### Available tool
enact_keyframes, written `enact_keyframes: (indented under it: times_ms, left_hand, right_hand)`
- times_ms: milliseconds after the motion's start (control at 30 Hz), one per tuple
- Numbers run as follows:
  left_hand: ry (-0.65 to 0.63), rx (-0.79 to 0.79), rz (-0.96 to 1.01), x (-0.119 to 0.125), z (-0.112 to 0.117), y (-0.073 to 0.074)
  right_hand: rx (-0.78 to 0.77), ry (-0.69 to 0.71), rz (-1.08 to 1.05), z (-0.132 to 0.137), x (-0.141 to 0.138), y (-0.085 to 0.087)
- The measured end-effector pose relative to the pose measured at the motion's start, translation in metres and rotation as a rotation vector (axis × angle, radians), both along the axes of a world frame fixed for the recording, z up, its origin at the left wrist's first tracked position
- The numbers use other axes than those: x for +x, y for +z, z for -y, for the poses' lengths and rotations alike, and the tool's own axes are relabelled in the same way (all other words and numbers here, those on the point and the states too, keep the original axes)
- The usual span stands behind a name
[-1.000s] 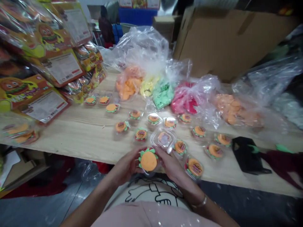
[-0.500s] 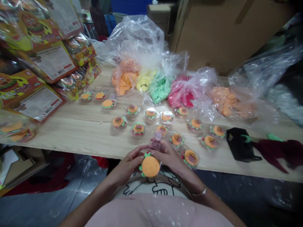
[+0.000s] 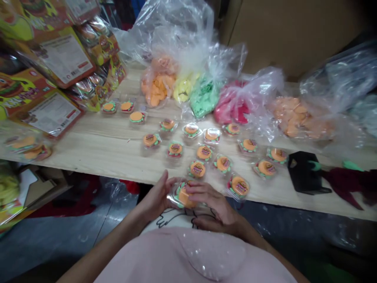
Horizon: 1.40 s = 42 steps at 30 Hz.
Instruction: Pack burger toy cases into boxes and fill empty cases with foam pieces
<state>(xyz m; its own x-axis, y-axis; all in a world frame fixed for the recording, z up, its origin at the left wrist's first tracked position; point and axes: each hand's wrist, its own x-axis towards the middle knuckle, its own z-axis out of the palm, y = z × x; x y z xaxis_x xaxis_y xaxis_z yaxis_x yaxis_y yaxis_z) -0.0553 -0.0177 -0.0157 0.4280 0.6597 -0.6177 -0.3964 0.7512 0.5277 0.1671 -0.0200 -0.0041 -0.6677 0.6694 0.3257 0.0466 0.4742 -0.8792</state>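
Both hands meet just below the front edge of the wooden table (image 3: 97,153). My left hand (image 3: 156,198) cups a small clear plastic case holding an orange and green burger toy (image 3: 182,195) from the left and below. My right hand (image 3: 210,204) lies over the top of the same case, fingers curled and pressing on its lid. Several closed cases with burger toys (image 3: 198,169) lie in loose rows on the table right above my hands.
Clear bags of orange (image 3: 157,86), yellow (image 3: 184,88), green (image 3: 203,98), red (image 3: 232,110) and orange (image 3: 294,118) pieces lie at the back. Printed burger boxes (image 3: 55,59) are stacked at left. A black pouch (image 3: 304,175) lies at right, cardboard behind.
The clear lid that stood open a second ago has come down over the burger toy; my right hand moved from the side onto its top. The view tilted down.
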Motion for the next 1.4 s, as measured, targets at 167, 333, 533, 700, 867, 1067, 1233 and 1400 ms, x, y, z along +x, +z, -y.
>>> enact_keyframes:
  times_ms: [167, 333, 533, 700, 867, 1067, 1233, 1400]
  left_hand:
    - [0.013, 0.091, -0.129, 0.006, 0.004, 0.009]
    - [0.101, 0.280, -0.163, 0.013, 0.008, 0.017]
    - [-0.016, 0.339, -0.165, 0.008, 0.012, 0.014]
    - [-0.022, 0.399, -0.347, 0.005, 0.007, 0.016]
    - [0.021, 0.600, -0.581, 0.001, 0.003, 0.011]
    - [-0.014, 0.526, -0.464, -0.003, 0.006, 0.000]
    - [-0.026, 0.506, -0.498, -0.003, 0.004, 0.002]
    - [-0.098, 0.478, -0.385, 0.004, -0.004, 0.013]
  right_hand:
    - [0.077, -0.049, -0.023, 0.001, -0.009, -0.009]
    - [-0.382, -0.623, -0.062, -0.002, -0.016, -0.023]
    - [-0.740, -0.528, -0.188, -0.006, -0.016, -0.032]
    - [-0.707, -0.524, -0.165, -0.005, -0.016, -0.031]
    - [-0.600, -0.501, -0.133, 0.001, -0.016, -0.027]
    - [-0.497, -0.459, -0.048, 0.006, -0.015, -0.024]
    - [-0.597, -0.456, -0.122, 0.003, -0.015, -0.029]
    - [-0.613, -0.443, -0.142, 0.001, -0.015, -0.030]
